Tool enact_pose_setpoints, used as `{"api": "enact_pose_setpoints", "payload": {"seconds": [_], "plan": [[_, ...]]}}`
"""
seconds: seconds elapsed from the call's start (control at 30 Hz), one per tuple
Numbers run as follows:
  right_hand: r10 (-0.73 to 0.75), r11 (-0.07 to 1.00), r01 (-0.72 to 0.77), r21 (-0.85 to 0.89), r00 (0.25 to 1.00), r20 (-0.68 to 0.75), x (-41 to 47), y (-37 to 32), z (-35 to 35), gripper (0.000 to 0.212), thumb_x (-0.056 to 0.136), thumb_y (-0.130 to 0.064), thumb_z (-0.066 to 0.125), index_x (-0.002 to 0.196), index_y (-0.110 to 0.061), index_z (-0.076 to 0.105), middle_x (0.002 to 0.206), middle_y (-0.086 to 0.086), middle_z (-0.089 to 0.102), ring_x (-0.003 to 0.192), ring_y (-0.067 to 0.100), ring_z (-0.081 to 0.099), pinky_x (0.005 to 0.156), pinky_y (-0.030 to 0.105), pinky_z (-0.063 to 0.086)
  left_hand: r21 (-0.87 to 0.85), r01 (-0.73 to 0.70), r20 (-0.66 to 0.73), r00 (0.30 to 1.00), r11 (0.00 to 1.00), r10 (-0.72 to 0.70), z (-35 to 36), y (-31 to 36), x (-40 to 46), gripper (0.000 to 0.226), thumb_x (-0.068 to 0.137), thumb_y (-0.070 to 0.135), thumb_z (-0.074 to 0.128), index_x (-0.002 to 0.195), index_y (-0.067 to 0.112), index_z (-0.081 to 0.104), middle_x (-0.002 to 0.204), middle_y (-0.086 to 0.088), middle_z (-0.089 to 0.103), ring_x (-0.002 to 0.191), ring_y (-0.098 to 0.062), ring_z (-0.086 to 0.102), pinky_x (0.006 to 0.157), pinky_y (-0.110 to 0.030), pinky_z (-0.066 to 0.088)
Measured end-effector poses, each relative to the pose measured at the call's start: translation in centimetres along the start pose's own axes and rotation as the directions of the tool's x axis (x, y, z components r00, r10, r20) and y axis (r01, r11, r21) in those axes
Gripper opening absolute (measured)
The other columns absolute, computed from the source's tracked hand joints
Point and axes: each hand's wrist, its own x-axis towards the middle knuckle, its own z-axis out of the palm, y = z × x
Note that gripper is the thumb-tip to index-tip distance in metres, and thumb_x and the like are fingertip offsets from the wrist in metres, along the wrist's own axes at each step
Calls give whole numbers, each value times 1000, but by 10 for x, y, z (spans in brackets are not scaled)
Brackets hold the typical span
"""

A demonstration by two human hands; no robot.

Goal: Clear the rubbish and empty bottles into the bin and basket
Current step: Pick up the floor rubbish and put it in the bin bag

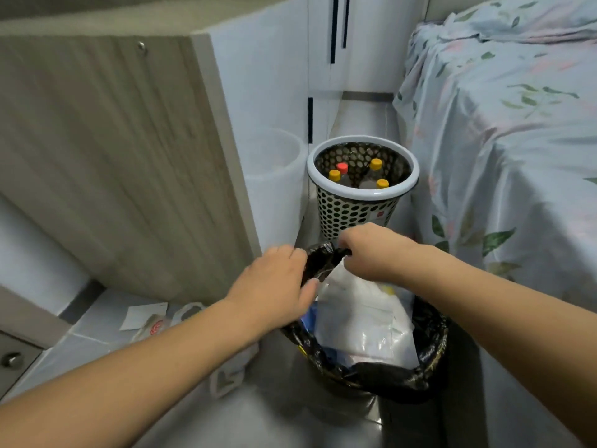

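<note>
No writing is legible: the red mark on the plastic wrapper (154,328) lying on the floor is too blurred to read. Your left hand (277,282) and right hand (371,250) each pinch the black liner (318,260) at the far rim of the bin (433,344), which holds white bags (361,315) hiding whatever lies beneath. Just beyond, the perforated basket (355,215) holds four capped bottles (374,169), bodies barely visible.

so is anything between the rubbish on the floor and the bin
Nothing solid. The wrappers and paper lie on bare tile left of the bin. Only the left hand and right hand, gripping the black liner over the white bag, crowd its mouth.
</note>
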Motion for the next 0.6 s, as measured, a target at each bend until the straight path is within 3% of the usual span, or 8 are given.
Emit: {"api": "enact_pose_setpoints", "payload": {"seconds": [0.1,0.23,0.43,0.53,0.6], "plan": [[-83,995,83,60,997,-5,-2,-41,3,14,87,-19,51,100,-18,57,104,5,61,93,25,58,71,33,47,-36,27,-20,999,999,-28,-12,-48,-36,31,93,42,45,107,15,54,106,-1,55,103,-20,52,85,-34,45],[-192,979,189,70,980,48,14,-110,20,38,91,-24,50,127,-11,53,126,8,57,113,27,55,94,38,48,-8,167,20,986,986,-166,-10,-116,-78,30,93,40,47,104,13,56,104,-5,59,101,-24,55,82,-34,43],[-327,942,316,111,940,101,50,-221,72,41,89,-30,53,123,-8,53,126,12,55,116,30,52,95,35,45,45,310,105,944,950,-313,1,-211,-138,28,92,36,48,102,10,53,104,-12,59,100,-30,56,84,-36,44],[-364,930,349,119,918,154,64,-268,104,39,87,-27,53,122,-10,53,124,10,54,116,28,51,88,28,41,55,415,191,888,908,-418,13,-259,-179,31,91,36,46,107,10,55,109,-10,59,101,-30,57,83,-37,48],[-384,923,367,120,902,199,72,-295,122,43,86,-26,53,128,-14,52,129,8,53,119,26,50,94,28,40,62,522,280,809,851,-517,24,-287,-211,33,89,35,47,112,13,54,115,-7,58,103,-28,57,84,-37,49]]}}
